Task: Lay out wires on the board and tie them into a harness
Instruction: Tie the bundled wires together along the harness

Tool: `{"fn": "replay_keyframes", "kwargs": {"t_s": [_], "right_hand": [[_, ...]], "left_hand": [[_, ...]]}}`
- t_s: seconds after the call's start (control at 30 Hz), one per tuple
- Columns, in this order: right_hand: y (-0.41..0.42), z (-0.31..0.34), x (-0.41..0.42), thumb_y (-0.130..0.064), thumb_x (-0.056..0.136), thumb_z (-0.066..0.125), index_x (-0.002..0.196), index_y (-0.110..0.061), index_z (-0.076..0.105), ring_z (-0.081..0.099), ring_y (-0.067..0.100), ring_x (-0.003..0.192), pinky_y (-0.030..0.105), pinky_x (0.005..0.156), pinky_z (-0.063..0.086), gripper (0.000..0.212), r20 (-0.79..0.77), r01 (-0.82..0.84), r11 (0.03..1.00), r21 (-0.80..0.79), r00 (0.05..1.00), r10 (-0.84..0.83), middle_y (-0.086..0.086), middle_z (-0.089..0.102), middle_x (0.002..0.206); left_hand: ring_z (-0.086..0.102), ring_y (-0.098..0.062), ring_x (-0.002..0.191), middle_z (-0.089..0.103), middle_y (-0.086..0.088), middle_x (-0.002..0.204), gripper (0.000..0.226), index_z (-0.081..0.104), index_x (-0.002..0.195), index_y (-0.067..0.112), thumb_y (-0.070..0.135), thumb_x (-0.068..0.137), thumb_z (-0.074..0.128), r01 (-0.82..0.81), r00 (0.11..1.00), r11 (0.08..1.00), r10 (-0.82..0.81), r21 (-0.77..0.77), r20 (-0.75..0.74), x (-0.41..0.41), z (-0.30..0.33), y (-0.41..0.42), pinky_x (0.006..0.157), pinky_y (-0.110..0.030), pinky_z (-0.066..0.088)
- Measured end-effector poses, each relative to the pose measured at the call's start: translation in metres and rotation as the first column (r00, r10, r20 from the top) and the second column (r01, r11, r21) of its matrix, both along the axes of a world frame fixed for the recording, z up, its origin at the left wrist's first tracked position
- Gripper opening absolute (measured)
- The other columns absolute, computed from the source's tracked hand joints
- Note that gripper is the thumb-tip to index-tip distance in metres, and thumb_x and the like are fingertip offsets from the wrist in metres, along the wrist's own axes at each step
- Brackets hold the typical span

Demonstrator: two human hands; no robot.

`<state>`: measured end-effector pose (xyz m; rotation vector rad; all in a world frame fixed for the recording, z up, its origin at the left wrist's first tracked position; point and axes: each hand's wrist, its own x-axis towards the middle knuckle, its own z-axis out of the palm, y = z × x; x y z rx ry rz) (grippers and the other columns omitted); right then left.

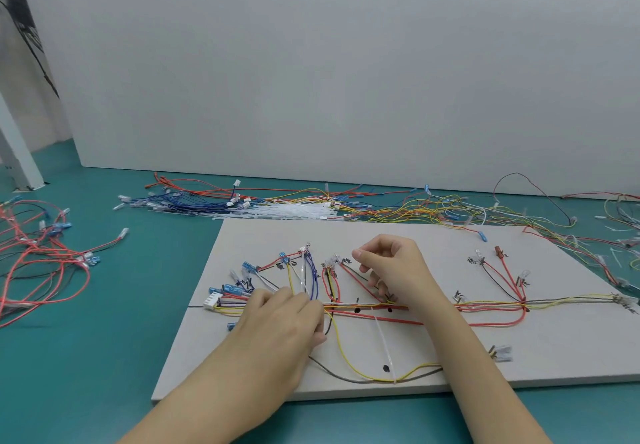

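Beyond the board (415, 353), at twelve o'clock, a long heap of loose wires (398, 209) in red, yellow and blue runs along the foot of a grey wall panel (346, 62), with a bundle of white cable ties (294, 211) in its middle. At nine o'clock a second tangle of red wires (41, 256) with blue terminals lies well apart from the board. More strands trail off at three o'clock.

Everything sits on a teal table (104, 322); a white post (17, 152) stands at ten o'clock.

On the pale board, marked with handwritten labels and black dots, the harness (485, 305) runs left to right as a trunk of red, yellow and black wires, with branches fanning up to blue and clear terminals and a white connector (212, 300) at its nine o'clock end. A white cable tie (384, 343) crosses the trunk and slants down toward six o'clock.

The left hand (284, 326) lies palm down over the trunk's left part, fingers curled onto the wires; whether it pinches them cannot be told. The right hand (391, 270) hovers above the trunk at centre, fingers bent inward and partly curled, thumb tip near the forefinger; what it holds is not clear.
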<state>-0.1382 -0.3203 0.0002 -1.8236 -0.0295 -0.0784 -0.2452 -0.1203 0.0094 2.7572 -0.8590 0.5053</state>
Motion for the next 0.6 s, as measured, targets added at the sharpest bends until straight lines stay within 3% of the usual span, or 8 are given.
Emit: {"fn": "replay_keyframes", "kwargs": {"t_s": [0.07,0.17,0.33,0.43,0.5,0.6], "right_hand": [[0.0,-0.001,0.0,-0.01,0.087,0.07,0.077,-0.006,0.066,0.05,0.012,0.039,0.02,0.034,0.037,0.011,0.006,-0.001,1.0,-0.007,1.0,0.001,0.002,0.062,0.058],[0.0,-0.001,0.0,-0.016,0.086,0.071,0.076,-0.009,0.07,0.053,0.011,0.044,0.021,0.039,0.042,0.012,0.006,0.01,0.999,-0.044,1.0,-0.01,0.001,0.064,0.061],[0.0,0.001,0.001,-0.02,0.081,0.077,0.071,-0.011,0.075,0.057,-0.003,0.05,0.008,0.05,0.041,0.013,0.083,0.103,0.994,0.039,0.991,-0.106,-0.007,0.066,0.057],[-0.006,0.004,0.002,-0.019,0.084,0.074,0.074,-0.011,0.074,0.052,0.0,0.047,0.012,0.047,0.04,0.013,0.071,0.212,0.958,0.195,0.971,-0.229,-0.008,0.063,0.056],[-0.008,0.007,0.001,-0.015,0.085,0.072,0.076,-0.007,0.073,0.045,0.003,0.043,0.016,0.041,0.037,0.012,0.033,0.209,0.928,0.308,0.973,-0.23,-0.005,0.06,0.056],[-0.008,0.011,-0.001,-0.012,0.086,0.071,0.083,-0.004,0.073,0.051,0.008,0.048,0.018,0.042,0.041,0.009,0.009,0.195,0.903,0.382,0.977,-0.215,0.004,0.066,0.062]], "left_hand": [[0.056,-0.014,0.079,0.057,0.013,0.083,0.015,0.053,0.083,0.026,0.032,0.088,0.066,-0.017,0.998,0.998,0.021,0.068,-0.051,-0.003,0.005,-0.003,0.075,-0.029,0.044],[0.042,-0.013,0.108,0.048,0.015,0.108,0.018,0.043,0.103,0.029,0.04,0.103,0.029,-0.053,0.992,0.999,0.052,-0.008,-0.113,-0.003,-0.008,0.0,0.093,-0.026,0.027],[0.034,-0.003,0.093,0.041,0.018,0.091,0.017,0.042,0.092,0.033,0.046,0.101,0.035,-0.013,0.984,0.997,-0.001,-0.078,-0.179,-0.003,-0.011,-0.002,0.09,-0.018,0.024],[0.035,-0.004,0.087,0.041,0.017,0.084,0.021,0.055,0.09,0.024,0.041,0.099,0.046,0.059,0.982,0.988,-0.083,-0.143,-0.171,-0.002,-0.017,-0.006,0.084,-0.017,0.025],[0.034,-0.003,0.085,0.04,0.016,0.08,0.021,0.058,0.089,0.024,0.041,0.097,0.049,0.078,0.978,0.986,-0.105,-0.15,-0.181,0.0,-0.019,-0.007,0.081,-0.015,0.024],[0.035,0.0,0.083,0.043,0.017,0.077,0.028,0.062,0.085,0.029,0.053,0.093,0.048,0.077,0.972,0.986,-0.108,-0.151,-0.21,0.007,-0.018,-0.005,0.081,-0.014,0.026]]}}
